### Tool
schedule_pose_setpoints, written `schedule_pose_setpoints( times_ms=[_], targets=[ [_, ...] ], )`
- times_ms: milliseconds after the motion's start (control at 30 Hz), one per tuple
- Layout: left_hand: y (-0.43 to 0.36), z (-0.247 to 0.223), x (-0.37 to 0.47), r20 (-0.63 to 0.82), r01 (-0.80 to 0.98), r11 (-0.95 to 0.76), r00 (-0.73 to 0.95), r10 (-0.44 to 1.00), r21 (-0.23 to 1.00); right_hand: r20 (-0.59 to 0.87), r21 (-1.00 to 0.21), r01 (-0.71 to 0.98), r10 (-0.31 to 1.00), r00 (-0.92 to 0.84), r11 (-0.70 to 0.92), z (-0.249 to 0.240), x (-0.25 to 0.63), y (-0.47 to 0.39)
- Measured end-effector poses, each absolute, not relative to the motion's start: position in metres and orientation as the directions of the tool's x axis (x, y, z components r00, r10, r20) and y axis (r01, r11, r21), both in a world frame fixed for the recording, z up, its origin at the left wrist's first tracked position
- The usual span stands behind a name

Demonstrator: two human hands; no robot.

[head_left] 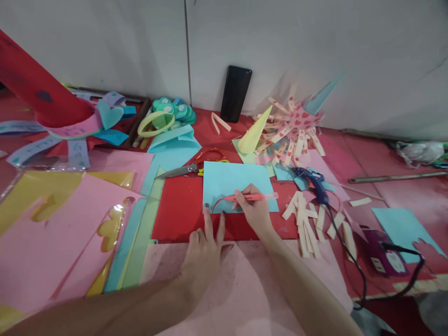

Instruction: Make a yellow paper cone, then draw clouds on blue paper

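A light blue sheet of paper (231, 179) lies on a red board (178, 205) in front of me. My right hand (254, 205) grips a red marker (250, 197) over the sheet, its tip at the start of a curved red line near the lower left. Two outstretched fingertips of my left hand (205, 245) rest on the sheet's lower edge, one on either side of that line's end. Scissors (184, 171) with red handles lie just behind and left of the sheet, their handles partly covered.
A glue gun (315, 179) and cream paper strips (304, 224) lie to the right, its cord running near a purple power box (383, 254). Pink paper (63, 233) covers the left. A phone (236, 93) leans on the wall beside a yellow paper cone (254, 133).
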State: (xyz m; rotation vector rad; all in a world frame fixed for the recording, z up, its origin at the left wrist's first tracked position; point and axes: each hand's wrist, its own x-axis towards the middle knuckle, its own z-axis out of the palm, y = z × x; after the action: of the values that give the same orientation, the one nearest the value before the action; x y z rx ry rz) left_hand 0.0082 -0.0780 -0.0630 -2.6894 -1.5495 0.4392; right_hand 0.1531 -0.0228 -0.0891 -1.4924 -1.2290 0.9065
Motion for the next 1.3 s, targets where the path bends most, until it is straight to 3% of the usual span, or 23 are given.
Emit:
schedule_pose_setpoints(
  times_ms=[333, 900, 1300],
  targets=[
    [-0.0786, -0.0621, 0.0074, -0.223, 0.833, -0.525, 0.487, 0.845, -0.172, 0.052, -0.962, 0.27, 0.944, 0.325, -0.04, -0.0892, 0.1541, -0.0248],
    [-0.0776, -0.063, 0.0072, -0.23, 0.839, -0.523, 0.486, 0.843, -0.148, 0.041, -0.958, 0.285, 0.963, 0.265, -0.037, -0.0893, 0.1524, -0.0247],
    [-0.077, -0.0633, 0.0082, -0.235, 0.831, -0.528, 0.486, 0.842, -0.175, 0.105, -0.938, 0.346, 0.92, 0.379, -0.036, -0.0841, 0.1508, -0.0288]
  ],
)
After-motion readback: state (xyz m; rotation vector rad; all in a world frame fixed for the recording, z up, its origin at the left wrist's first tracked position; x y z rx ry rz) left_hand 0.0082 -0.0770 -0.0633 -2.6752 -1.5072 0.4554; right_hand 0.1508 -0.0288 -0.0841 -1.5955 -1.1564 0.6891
